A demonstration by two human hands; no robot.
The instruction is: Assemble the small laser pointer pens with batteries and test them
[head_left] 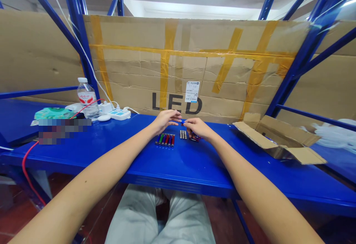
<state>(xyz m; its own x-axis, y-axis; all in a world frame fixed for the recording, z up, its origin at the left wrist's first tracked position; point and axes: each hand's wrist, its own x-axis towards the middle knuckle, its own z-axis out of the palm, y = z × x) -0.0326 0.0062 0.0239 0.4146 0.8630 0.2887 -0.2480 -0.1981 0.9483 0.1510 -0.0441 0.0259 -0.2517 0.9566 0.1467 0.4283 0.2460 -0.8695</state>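
Note:
My left hand [166,121] hovers over the far side of the blue table, its fingers stretched out and the thumb apart, with nothing seen in it. Below it lies a row of several small metallic tubes [165,140] in green, blue, purple and red. My right hand [198,127] is bent with thumb and fingertips together; a small red and blue piece [182,123] shows at its fingertips, too small to name. Between the hands sits a block of small round silver cells [183,134]. More dark, shiny tubes [195,138] lie under my right hand, partly hidden by it.
An open cardboard box [278,136] stands at the right of the blue table [205,177]. On the left are a water bottle [87,99], a white power strip [120,114], a green packet [57,113] and a red cable [25,162]. A large cardboard sheet [133,73] closes off the back.

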